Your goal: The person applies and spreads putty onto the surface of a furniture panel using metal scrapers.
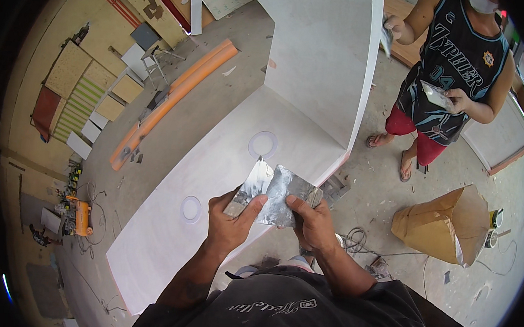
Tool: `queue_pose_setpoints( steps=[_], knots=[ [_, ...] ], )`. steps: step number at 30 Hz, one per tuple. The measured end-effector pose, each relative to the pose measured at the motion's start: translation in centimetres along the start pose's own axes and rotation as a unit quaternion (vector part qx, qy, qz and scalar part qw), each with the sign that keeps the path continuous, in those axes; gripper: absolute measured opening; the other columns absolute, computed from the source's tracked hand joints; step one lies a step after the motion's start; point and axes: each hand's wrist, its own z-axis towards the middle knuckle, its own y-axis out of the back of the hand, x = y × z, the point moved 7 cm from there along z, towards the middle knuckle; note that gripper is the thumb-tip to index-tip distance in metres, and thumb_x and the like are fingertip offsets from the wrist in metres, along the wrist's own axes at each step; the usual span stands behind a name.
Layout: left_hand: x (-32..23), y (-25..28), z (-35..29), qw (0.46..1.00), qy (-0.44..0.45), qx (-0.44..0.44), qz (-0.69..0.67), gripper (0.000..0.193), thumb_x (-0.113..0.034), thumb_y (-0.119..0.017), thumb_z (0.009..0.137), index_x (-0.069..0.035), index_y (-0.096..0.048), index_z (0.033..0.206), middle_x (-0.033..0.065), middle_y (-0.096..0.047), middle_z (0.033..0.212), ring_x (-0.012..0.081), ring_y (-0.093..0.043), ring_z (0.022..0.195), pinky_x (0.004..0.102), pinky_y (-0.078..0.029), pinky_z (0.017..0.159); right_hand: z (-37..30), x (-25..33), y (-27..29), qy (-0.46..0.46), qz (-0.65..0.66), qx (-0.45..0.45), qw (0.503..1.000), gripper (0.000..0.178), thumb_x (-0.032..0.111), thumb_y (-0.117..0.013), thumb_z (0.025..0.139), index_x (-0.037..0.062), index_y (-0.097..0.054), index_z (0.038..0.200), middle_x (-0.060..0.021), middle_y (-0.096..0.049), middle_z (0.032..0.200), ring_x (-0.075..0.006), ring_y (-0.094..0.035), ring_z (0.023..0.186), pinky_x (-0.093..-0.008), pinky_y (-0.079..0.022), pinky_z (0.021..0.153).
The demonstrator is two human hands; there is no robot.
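Above the white panel [213, 160], the left hand [229, 222] grips a putty-smeared scraper blade [251, 184] whose edge overlaps a second smeared blade [287, 195], pinched from the other side by the right hand [314, 222].

This is looking like a carpentry or furniture workshop. A large white-coated panel piece [226, 161] is lying on a dusty concrete floor [381, 190], board offcuts [97, 91] are leaning along the wall, and what seems to be a small orange machine [80, 217] is sitting among cables.
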Motion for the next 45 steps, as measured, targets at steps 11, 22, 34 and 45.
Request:
queue_pose_setpoints(
  steps=[11, 22, 34, 45],
  knots=[
    [0.1, -0.6, -1.1, 0.998, -0.029, -0.038, 0.045, 0.012, -0.006, -0.072, 0.089, 0.005, -0.071, 0.094, 0.0085, -0.070, 0.073, 0.0080, -0.061, 0.066, 0.0278, -0.049, 0.060, 0.4, -0.3, 0.6, -0.039, -0.007, 0.008, 0.999, 0.031, 0.008, -0.064, 0.092, -0.0071, -0.058, 0.119, -0.0116, -0.068, 0.102, -0.0190, -0.068, 0.086, -0.0332, -0.057, 0.073],
    [1.7, -0.1, -1.8, 0.998, 0.047, -0.041, 0.019, 0.018, -0.012, -0.072, 0.091, 0.004, -0.069, 0.083, 0.0040, -0.066, 0.065, 0.0067, -0.055, 0.060, 0.0284, -0.046, 0.056, 1.8, 0.8, -0.2, -0.052, -0.089, 0.040, 0.994, 0.031, 0.008, -0.065, 0.090, -0.0086, -0.061, 0.116, -0.0112, -0.069, 0.103, -0.0166, -0.066, 0.088, -0.0313, -0.053, 0.080],
    [1.0, 1.3, -0.9, 0.994, 0.091, 0.058, 0.024, 0.023, -0.020, -0.072, 0.092, 0.003, -0.070, 0.097, 0.0071, -0.071, 0.076, 0.0104, -0.064, 0.070, 0.0291, -0.051, 0.066, 2.1, 1.9, -1.6, -0.048, -0.229, 0.101, 0.967, 0.026, 0.015, -0.065, 0.093, -0.0025, -0.066, 0.112, -0.0037, -0.069, 0.095, -0.0103, -0.062, 0.082, -0.0274, -0.050, 0.075],
    [0.7, 0.6, -1.5, 0.999, 0.034, 0.000, 0.041, 0.033, -0.021, -0.070, 0.094, 0.002, -0.066, 0.116, 0.0129, -0.074, 0.089, 0.0146, -0.068, 0.079, 0.0307, -0.053, 0.075, 0.4, 0.9, -1.8, -0.028, -0.103, 0.035, 0.994, 0.028, 0.015, -0.064, 0.095, -0.0059, -0.064, 0.112, -0.0077, -0.069, 0.096, -0.0140, -0.065, 0.084, -0.0306, -0.054, 0.077]
  ],
)
